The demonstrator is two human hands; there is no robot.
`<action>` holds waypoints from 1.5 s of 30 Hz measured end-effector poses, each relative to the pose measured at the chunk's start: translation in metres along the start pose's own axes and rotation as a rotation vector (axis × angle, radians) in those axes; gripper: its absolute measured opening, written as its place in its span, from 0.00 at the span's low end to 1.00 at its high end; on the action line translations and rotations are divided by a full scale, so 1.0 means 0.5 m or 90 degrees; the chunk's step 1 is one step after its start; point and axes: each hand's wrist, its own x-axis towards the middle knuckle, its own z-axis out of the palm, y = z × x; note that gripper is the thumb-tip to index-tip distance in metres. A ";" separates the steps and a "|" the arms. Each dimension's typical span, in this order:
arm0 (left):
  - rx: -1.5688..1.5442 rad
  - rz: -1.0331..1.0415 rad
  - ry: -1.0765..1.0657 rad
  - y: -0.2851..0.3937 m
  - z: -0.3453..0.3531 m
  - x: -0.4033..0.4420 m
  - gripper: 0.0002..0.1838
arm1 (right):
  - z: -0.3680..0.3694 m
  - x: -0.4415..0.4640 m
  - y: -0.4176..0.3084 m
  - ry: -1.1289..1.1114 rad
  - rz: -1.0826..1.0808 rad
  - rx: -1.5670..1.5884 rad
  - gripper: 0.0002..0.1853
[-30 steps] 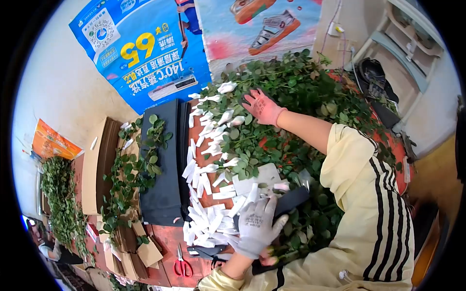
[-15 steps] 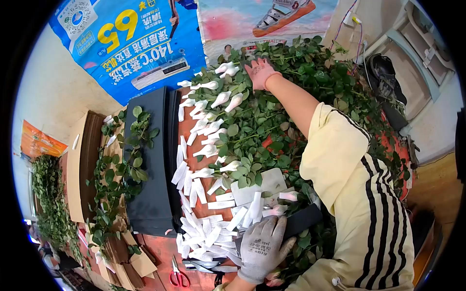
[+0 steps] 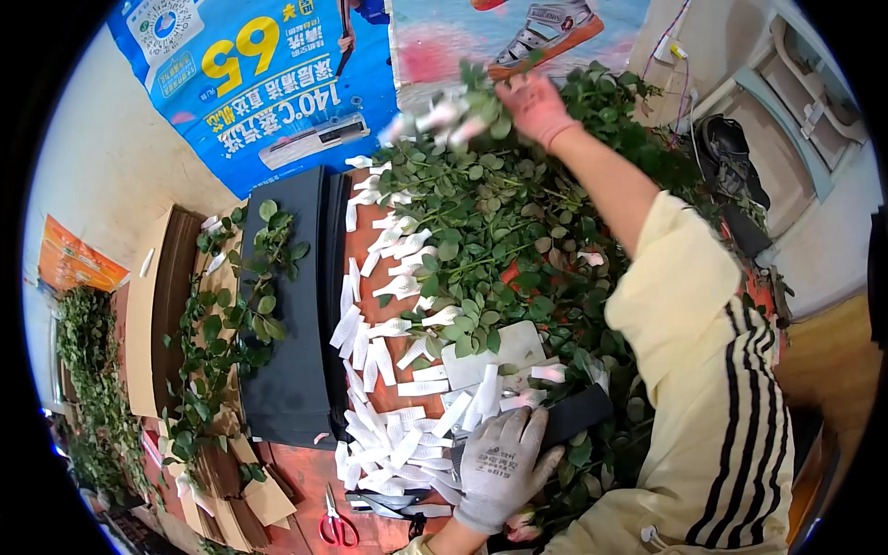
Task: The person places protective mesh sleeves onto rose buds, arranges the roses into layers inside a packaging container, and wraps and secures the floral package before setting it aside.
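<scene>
L→R obs. Cardboard stack (image 3: 148, 342) w/ leafy stems draped beside it, then black boards (image 3: 291, 342). Red-handled scissors (image 3: 333, 511) lie on the red table (image 3: 301, 472). Next, a heap of white mesh sleeves (image 3: 403, 448); above it, a row of capped rose heads (image 3: 398, 286) on the near edge of the foliage. Blurred netted roses (image 3: 442, 115) hang raised in front of the posters, at R fingertips.

L hand (image 3: 504, 467), grey glove: palm down by the sleeve heap, fingers extended, thumb apart, clasping nothing we can see; a dark strip (image 3: 578, 418) runs out past it. R hand (image 3: 532, 106), pink glove: fingers appear curled round the stems of the raised roses; exact grip lost in blur. Rose foliage (image 3: 527, 222) spreads below.

Handling (our judgement): grip stems, not heads; lift high enough that leaves don't snag; keep heads level, so nets don't slip; L hand steady.

Containers, L→R: cardboard looks flat-stacked, no interior visible, contents n/a. Loose sleeves mostly flat; sleeves in the row and on raised roses each enclose a bud, approx. one apiece.
</scene>
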 end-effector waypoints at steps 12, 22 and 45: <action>0.065 -0.010 -0.014 0.015 0.007 -0.010 0.29 | -0.009 -0.398 -0.275 -0.036 -0.264 0.088 0.19; 0.066 -0.019 -0.029 0.019 0.015 -0.016 0.30 | -0.076 -0.506 -0.286 -0.305 -0.359 0.150 0.33; 0.045 -0.004 -0.027 0.016 0.013 -0.016 0.29 | -0.130 -0.480 -0.229 -0.312 -0.314 0.433 0.20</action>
